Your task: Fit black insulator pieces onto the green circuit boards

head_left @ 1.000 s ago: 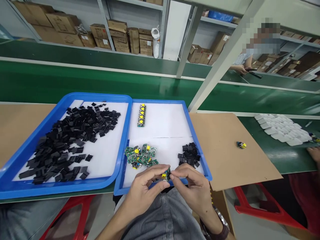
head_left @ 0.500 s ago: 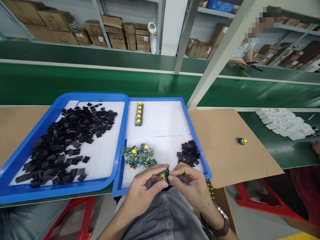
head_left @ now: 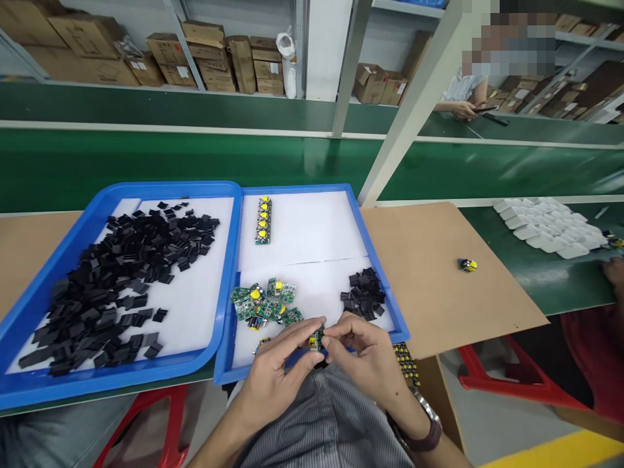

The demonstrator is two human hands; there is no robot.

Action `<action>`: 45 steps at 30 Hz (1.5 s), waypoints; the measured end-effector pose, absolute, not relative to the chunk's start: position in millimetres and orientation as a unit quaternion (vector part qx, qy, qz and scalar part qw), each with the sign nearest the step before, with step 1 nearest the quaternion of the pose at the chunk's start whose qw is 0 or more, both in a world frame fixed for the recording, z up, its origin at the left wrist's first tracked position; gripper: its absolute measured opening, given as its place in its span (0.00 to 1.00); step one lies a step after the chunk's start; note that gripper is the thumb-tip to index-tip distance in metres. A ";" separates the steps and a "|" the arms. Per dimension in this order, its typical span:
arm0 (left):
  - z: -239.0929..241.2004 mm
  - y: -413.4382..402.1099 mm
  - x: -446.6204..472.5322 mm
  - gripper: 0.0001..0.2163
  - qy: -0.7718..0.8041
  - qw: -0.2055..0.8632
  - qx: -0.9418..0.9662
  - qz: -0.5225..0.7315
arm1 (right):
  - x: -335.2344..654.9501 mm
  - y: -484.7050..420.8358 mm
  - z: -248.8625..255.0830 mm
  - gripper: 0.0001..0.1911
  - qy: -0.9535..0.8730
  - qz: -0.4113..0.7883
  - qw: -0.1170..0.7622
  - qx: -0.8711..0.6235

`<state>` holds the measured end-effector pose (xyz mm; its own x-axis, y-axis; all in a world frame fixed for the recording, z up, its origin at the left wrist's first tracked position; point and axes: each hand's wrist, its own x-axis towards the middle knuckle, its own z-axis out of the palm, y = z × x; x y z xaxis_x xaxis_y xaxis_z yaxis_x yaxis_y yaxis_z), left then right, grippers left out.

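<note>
Between my two hands, over the near edge of the right blue tray [head_left: 351,214], is a small green circuit board [head_left: 316,338] with a yellow part on it. My left hand [head_left: 280,367] pinches the board from the left. My right hand [head_left: 363,354] has its thumb and forefinger closed at the board's right side; whether a small piece sits between them is hidden. Just beyond my left hand lies a loose heap of circuit boards [head_left: 266,302] with yellow parts. Black pieces [head_left: 363,292] are piled beyond my right hand. A row of assembled boards [head_left: 263,220] stands farther back in the tray.
A left blue tray [head_left: 229,260] holds many black pieces [head_left: 141,253]. One board [head_left: 467,265] rests on the brown cardboard [head_left: 414,260] at right. White plastic cases [head_left: 550,227] lie beyond it. A slanted post [head_left: 414,97] rises behind the trays. Another person's hands [head_left: 465,109] show across the bench.
The view has shifted slightly. My hands keep the circuit board between them at nearly the same place, with the board turned a little. The person across the bench has moved their hands slightly.
</note>
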<state>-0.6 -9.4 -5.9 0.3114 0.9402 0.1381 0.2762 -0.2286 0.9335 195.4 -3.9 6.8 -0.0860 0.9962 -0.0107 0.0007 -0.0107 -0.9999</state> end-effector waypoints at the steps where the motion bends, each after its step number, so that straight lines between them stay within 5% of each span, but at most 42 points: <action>1: -6.3 -10.1 -1.1 0.24 0.443 0.429 0.691 0.376 | 195.4 -4.5 7.4 0.02 -0.512 0.532 0.475 -0.478; 11: 1.4 -13.0 0.1 0.19 0.474 0.433 0.672 0.370 | 197.7 -4.2 23.4 0.05 -0.569 0.501 0.470 -0.452; 21: -2.2 -14.8 -3.6 0.25 0.422 0.394 0.719 0.387 | 196.6 -1.2 18.2 0.03 -0.539 0.547 0.452 -0.454; 39: 13.1 -18.0 16.3 0.27 0.388 0.269 0.748 0.466 | 188.2 -10.0 0.6 0.11 -0.313 0.692 0.498 -0.420; 45: 14.7 -18.3 8.3 0.27 0.397 0.343 0.746 0.411 | 195.7 -6.6 1.3 0.09 -0.303 0.709 0.486 -0.412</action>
